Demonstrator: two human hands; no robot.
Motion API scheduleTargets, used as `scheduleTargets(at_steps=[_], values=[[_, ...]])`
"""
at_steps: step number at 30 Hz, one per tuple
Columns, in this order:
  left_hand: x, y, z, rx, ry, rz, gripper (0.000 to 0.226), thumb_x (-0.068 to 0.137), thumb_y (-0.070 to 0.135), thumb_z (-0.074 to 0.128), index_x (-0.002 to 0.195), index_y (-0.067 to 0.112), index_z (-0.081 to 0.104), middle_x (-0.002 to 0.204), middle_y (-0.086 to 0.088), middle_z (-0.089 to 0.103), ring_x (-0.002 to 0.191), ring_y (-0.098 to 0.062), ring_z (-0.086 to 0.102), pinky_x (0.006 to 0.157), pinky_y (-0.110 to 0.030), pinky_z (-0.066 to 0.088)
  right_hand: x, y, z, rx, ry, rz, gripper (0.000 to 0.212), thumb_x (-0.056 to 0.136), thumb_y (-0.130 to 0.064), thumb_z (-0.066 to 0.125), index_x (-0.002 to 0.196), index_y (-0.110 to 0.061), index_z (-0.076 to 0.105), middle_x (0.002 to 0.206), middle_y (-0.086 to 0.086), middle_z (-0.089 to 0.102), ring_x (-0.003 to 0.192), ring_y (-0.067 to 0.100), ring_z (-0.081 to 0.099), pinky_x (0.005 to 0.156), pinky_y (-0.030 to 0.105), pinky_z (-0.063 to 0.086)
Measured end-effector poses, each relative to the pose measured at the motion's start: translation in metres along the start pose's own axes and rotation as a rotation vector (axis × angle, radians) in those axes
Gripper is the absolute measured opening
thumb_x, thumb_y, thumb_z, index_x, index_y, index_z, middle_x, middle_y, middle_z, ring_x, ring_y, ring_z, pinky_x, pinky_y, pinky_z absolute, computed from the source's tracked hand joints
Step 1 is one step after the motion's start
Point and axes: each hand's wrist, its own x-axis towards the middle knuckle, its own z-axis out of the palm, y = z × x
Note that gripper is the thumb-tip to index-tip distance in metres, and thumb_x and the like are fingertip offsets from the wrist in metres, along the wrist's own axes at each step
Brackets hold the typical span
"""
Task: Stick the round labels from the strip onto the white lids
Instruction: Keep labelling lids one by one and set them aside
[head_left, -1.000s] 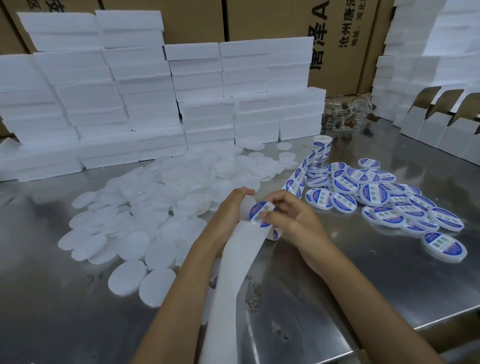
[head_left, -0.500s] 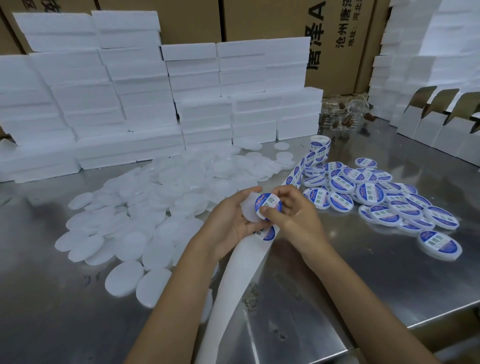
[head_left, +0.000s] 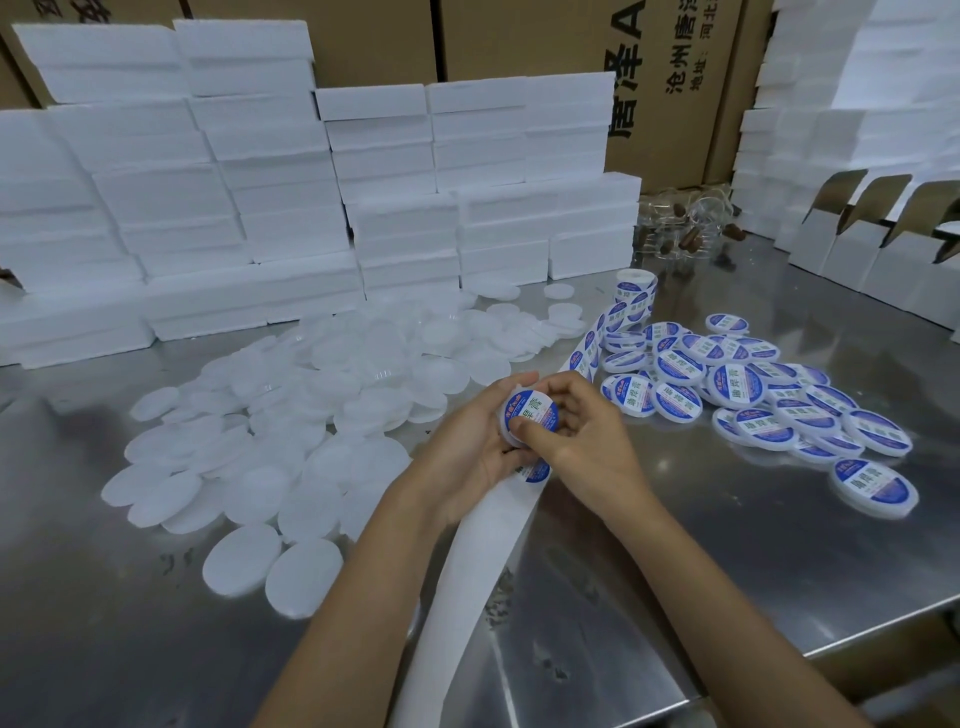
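Across the whole frame spreads a shiny metal tabletop (head_left: 675, 545). White foam blocks (head_left: 260, 182) are stacked along the upper left, with cardboard boxes (head_left: 519, 36) behind them and open cartons (head_left: 883, 234) at the upper right. Bare white lids (head_left: 311, 415) lie heaped left of centre; labelled lids (head_left: 753, 395) lie heaped at the right. At centre, the left hand (head_left: 467, 441) cups one lid (head_left: 511, 434), its face tilted toward the camera. The right hand (head_left: 587, 441) presses a thumb on the blue label (head_left: 532, 410) there. The strip (head_left: 467, 597) runs lengthwise from the lower centre, under the hands, to a roll (head_left: 636, 293) in the upper middle.
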Motion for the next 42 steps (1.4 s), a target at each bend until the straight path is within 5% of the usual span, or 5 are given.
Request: scheduleTargets(at_steps=[8,15,28,38,42], values=[[0.000,-0.002,0.004,0.043,0.018,0.037,0.036,0.108,0.027,0.042,0.136,0.010,0.056,0.125,-0.013,0.071,0.100,-0.022,0.072,0.095,-0.037,0.056,0.000,0.006,-0.001,-0.081,0.023,0.029,0.025,0.082,-0.010,0.078,0.095,-0.025,0.062,0.090,-0.008,0.069,0.076,0.029,0.065,0.069,0.041,0.058],[-0.003,0.001,0.005,0.013,0.012,0.051,0.034,0.108,0.024,0.041,0.133,0.008,0.059,0.128,-0.022,0.066,0.105,-0.028,0.070,0.090,-0.033,0.059,0.005,0.010,-0.003,-0.022,0.101,0.087,0.055,0.075,-0.015,0.085,0.114,-0.030,0.049,0.095,-0.001,0.057,0.056,0.009,0.060,0.057,0.026,0.053],[-0.003,0.005,-0.002,-0.219,-0.100,0.003,0.036,0.104,0.016,0.047,0.133,-0.003,0.055,0.128,-0.027,0.065,0.120,-0.043,0.063,0.098,-0.046,0.056,-0.002,0.012,-0.008,-0.577,0.094,-0.165,0.046,0.073,-0.080,0.056,0.071,-0.035,0.046,0.075,-0.009,0.047,0.073,0.006,0.049,0.058,0.018,0.037],[-0.004,0.003,0.000,-0.269,-0.186,-0.015,0.037,0.087,0.020,0.061,0.117,-0.002,0.062,0.121,-0.023,0.069,0.112,-0.031,0.070,0.090,-0.040,0.060,0.000,0.016,-0.010,-0.575,0.144,-0.177,0.039,0.105,-0.038,0.039,0.071,-0.020,0.049,0.068,-0.005,0.050,0.064,0.013,0.050,0.060,0.041,0.044],[-0.001,-0.001,0.001,-0.275,-0.158,-0.022,0.033,0.100,0.025,0.051,0.119,0.000,0.062,0.120,-0.021,0.071,0.110,-0.029,0.070,0.093,-0.039,0.059,-0.003,0.016,-0.010,-0.693,0.126,-0.134,0.047,0.099,-0.061,0.029,0.074,-0.027,0.048,0.073,-0.008,0.054,0.069,0.011,0.052,0.059,0.037,0.042]])
